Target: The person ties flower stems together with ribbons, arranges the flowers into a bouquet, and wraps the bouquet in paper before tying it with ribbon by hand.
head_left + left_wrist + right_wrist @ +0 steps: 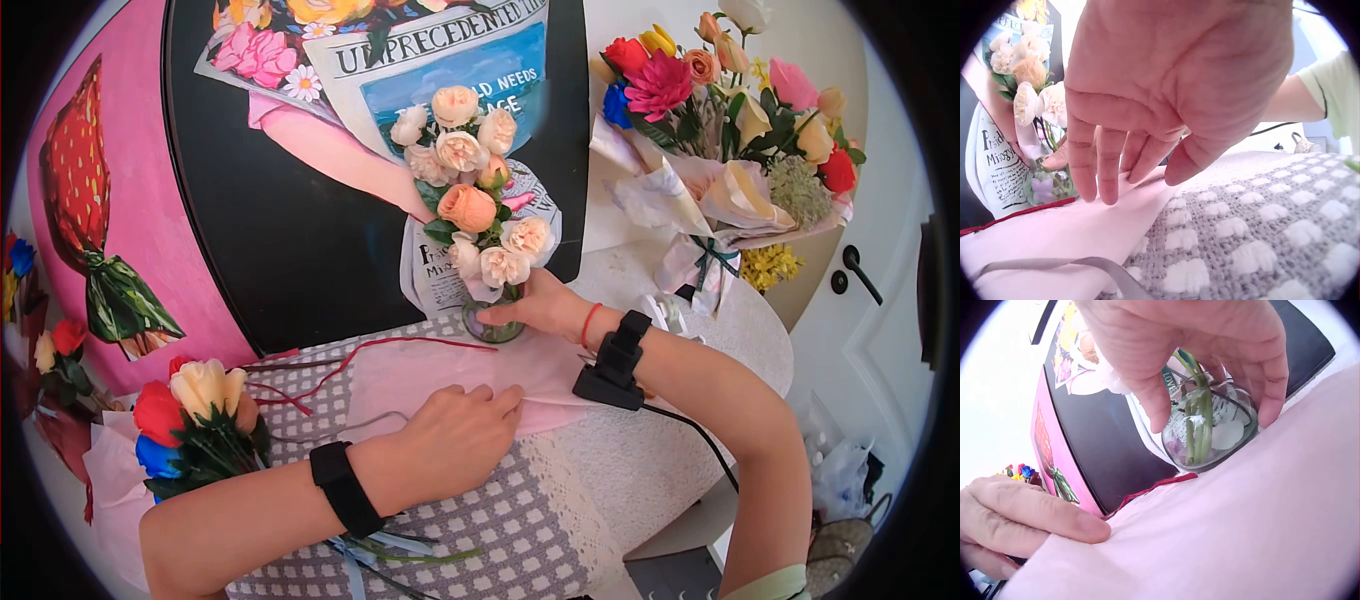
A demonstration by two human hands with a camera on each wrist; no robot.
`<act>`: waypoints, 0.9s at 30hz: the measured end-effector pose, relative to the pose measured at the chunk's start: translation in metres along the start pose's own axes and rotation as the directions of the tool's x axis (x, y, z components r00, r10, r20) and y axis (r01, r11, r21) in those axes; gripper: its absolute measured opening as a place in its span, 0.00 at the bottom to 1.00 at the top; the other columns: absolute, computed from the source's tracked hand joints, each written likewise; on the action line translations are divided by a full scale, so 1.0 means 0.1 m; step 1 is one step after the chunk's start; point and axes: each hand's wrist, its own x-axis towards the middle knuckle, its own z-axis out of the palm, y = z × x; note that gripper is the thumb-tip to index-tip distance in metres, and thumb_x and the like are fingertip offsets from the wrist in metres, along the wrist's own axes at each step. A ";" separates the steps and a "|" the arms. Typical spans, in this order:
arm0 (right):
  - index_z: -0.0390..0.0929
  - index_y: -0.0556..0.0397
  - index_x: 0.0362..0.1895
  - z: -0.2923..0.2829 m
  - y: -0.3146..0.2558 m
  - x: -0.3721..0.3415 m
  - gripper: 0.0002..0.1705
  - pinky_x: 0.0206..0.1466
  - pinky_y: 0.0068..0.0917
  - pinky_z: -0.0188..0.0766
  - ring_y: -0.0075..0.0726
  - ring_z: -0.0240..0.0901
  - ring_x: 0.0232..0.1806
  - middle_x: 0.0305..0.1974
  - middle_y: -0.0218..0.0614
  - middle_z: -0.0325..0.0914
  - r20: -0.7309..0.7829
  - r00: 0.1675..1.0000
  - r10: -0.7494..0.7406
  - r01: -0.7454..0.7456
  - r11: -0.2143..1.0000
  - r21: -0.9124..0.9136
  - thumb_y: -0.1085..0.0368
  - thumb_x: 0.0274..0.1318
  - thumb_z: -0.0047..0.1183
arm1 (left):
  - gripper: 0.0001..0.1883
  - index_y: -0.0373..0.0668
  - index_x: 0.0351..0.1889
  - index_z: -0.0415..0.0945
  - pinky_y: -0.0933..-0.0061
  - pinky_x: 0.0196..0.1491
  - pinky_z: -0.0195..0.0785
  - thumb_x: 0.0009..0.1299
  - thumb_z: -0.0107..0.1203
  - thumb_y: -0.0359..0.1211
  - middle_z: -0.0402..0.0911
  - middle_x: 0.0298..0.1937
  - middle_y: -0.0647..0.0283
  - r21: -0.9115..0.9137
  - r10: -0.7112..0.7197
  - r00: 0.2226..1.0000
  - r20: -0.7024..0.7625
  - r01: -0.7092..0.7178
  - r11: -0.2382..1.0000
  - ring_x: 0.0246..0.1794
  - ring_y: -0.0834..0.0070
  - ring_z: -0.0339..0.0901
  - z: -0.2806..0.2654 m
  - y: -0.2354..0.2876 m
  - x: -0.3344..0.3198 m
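Observation:
A glass vase with green stems stands at the back of the table, holding peach and cream roses. My right hand grips the vase from its right side, thumb and fingers around the glass in the right wrist view. Pink wrapping paper lies flat in front of the vase. The left hand rests over the paper's near edge, fingers loosely bent and pointing down; in the left wrist view its fingertips touch the paper, holding nothing visible.
A bunch of red, cream and blue flowers lies at the left on the checked cloth. Red ribbon and grey ribbon lie by the paper. A wrapped bouquet stands at the back right; painted boards lean behind.

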 end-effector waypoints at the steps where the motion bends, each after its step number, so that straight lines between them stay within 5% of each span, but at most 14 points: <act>1: 0.66 0.64 0.49 0.00 -0.04 -0.01 0.41 0.51 0.29 0.63 0.40 0.69 0.48 0.45 0.49 0.71 -0.002 1.000 0.026 -0.026 1.000 -0.017 0.51 0.32 0.65 | 0.19 0.27 0.39 0.69 0.66 0.36 0.69 0.48 0.51 0.26 0.67 0.51 0.50 0.003 0.006 1.000 -0.002 -0.006 1.000 0.39 0.64 0.72 -0.02 0.01 -0.01; 14: 0.64 0.65 0.51 -0.05 -0.23 -0.11 0.42 0.53 0.29 0.62 0.43 0.68 0.50 0.47 0.49 0.70 0.058 0.993 0.107 -0.106 0.994 -0.027 0.52 0.33 0.64 | 0.18 0.30 0.39 0.69 0.68 0.35 0.68 0.50 0.52 0.29 0.69 0.49 0.54 0.030 -0.011 0.999 0.050 0.009 1.000 0.34 0.65 0.74 -0.31 0.09 -0.30; 17: 0.64 0.64 0.51 -0.14 -0.29 -0.21 0.42 0.53 0.31 0.63 0.45 0.68 0.49 0.46 0.51 0.70 0.082 0.996 0.027 -0.011 0.981 -0.192 0.49 0.35 0.62 | 0.17 0.32 0.40 0.70 0.68 0.34 0.68 0.52 0.51 0.28 0.70 0.48 0.56 0.032 -0.008 0.999 0.040 0.007 0.999 0.34 0.66 0.74 -0.37 0.06 -0.36; 19: 0.68 0.60 0.48 -0.27 -0.41 -0.37 0.37 0.49 0.33 0.65 0.46 0.70 0.45 0.41 0.50 0.73 -0.019 1.000 0.021 -0.028 0.803 -0.595 0.46 0.36 0.59 | 0.16 0.33 0.40 0.70 0.68 0.33 0.69 0.54 0.51 0.29 0.70 0.47 0.58 -0.084 -0.079 0.993 0.092 0.087 0.993 0.35 0.67 0.74 -0.41 0.06 -0.46; 20: 0.68 0.60 0.48 -0.33 -0.47 -0.44 0.37 0.49 0.33 0.65 0.46 0.70 0.45 0.41 0.50 0.73 -0.016 1.000 0.022 -0.028 0.805 -0.593 0.46 0.36 0.59 | 0.16 0.33 0.40 0.70 0.68 0.33 0.69 0.54 0.51 0.29 0.70 0.47 0.58 -0.086 -0.081 0.992 0.095 0.089 0.992 0.35 0.67 0.74 -0.44 0.07 -0.51; 22: 0.72 0.54 0.43 -0.44 -0.57 -0.57 0.29 0.39 0.33 0.68 0.44 0.74 0.35 0.32 0.46 0.76 0.179 0.964 0.194 0.001 0.675 -0.738 0.48 0.40 0.57 | 0.16 0.33 0.42 0.69 0.69 0.33 0.69 0.55 0.50 0.29 0.70 0.48 0.59 -0.067 -0.099 0.985 0.139 0.109 0.992 0.36 0.66 0.74 -0.48 0.10 -0.63; 23: 0.72 0.54 0.43 -0.46 -0.57 -0.65 0.29 0.39 0.33 0.68 0.44 0.74 0.35 0.32 0.46 0.76 0.188 0.963 0.194 0.007 0.677 -0.736 0.48 0.40 0.57 | 0.16 0.33 0.42 0.69 0.69 0.33 0.69 0.55 0.50 0.29 0.70 0.48 0.59 -0.072 -0.105 0.984 0.142 0.116 0.991 0.36 0.66 0.74 -0.50 0.12 -0.69; 25: 0.74 0.51 0.38 -0.42 -0.58 -0.81 0.24 0.36 0.33 0.68 0.43 0.74 0.32 0.26 0.39 0.76 0.449 0.855 0.260 0.139 0.719 -0.681 0.48 0.39 0.59 | 0.16 0.32 0.43 0.69 0.69 0.34 0.70 0.56 0.50 0.29 0.71 0.48 0.59 -0.050 -0.138 0.989 0.050 0.141 0.989 0.36 0.66 0.74 -0.52 0.17 -0.84; 27: 0.74 0.49 0.34 -0.33 -0.77 -1.04 0.20 0.33 0.34 0.67 0.42 0.74 0.31 0.25 0.35 0.76 0.455 0.854 0.254 0.199 0.649 -0.735 0.50 0.39 0.58 | 0.16 0.32 0.43 0.69 0.70 0.35 0.70 0.56 0.49 0.28 0.71 0.48 0.59 -0.034 -0.179 0.982 0.062 0.181 0.983 0.37 0.66 0.74 -0.54 0.21 -0.97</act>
